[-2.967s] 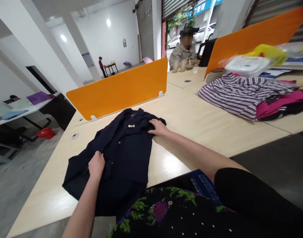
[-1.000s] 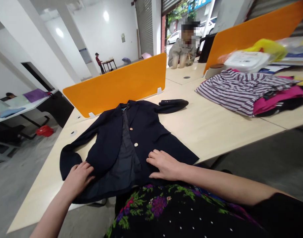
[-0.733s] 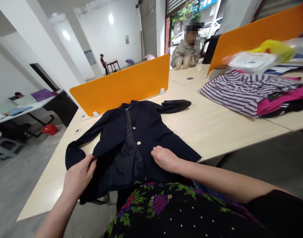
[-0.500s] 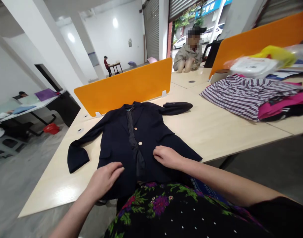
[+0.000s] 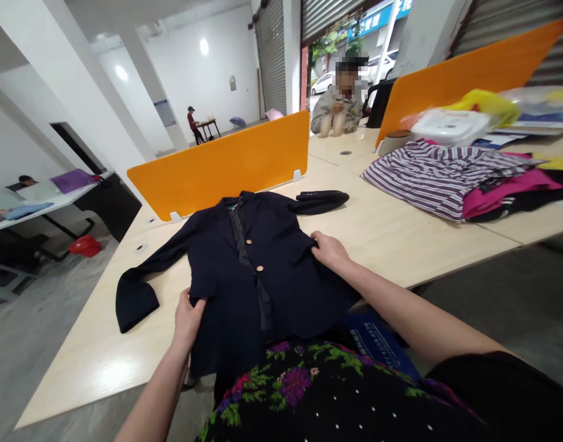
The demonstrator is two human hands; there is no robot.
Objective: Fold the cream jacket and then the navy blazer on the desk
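A dark navy blazer (image 5: 230, 264) lies front up on the pale wooden table, its collar toward the orange divider and its hem at the near edge. Gold buttons run down its middle, and a dark lining shows in the opening. Its left-lying sleeve bends toward me; the right-lying one is folded, cuff on top. My left hand (image 5: 188, 319) grips the blazer's left side edge near the pocket flap, thumb on top. At the opposite side edge, my right hand (image 5: 330, 250) pinches the cloth by the other pocket. The fingers under the fabric are hidden.
An orange divider (image 5: 221, 166) stands along the table's (image 5: 78, 356) far side. Striped and pink clothes (image 5: 447, 175) are piled to the right, with a white plastic box (image 5: 451, 126) behind. Across the table sits a person (image 5: 339, 107). A red bucket (image 5: 85, 245) is on the floor.
Both hands have moved from above the blazer's front to its two side edges and closed on the cloth. The lower right of the blazer has been drawn inward. The view has shifted slightly.
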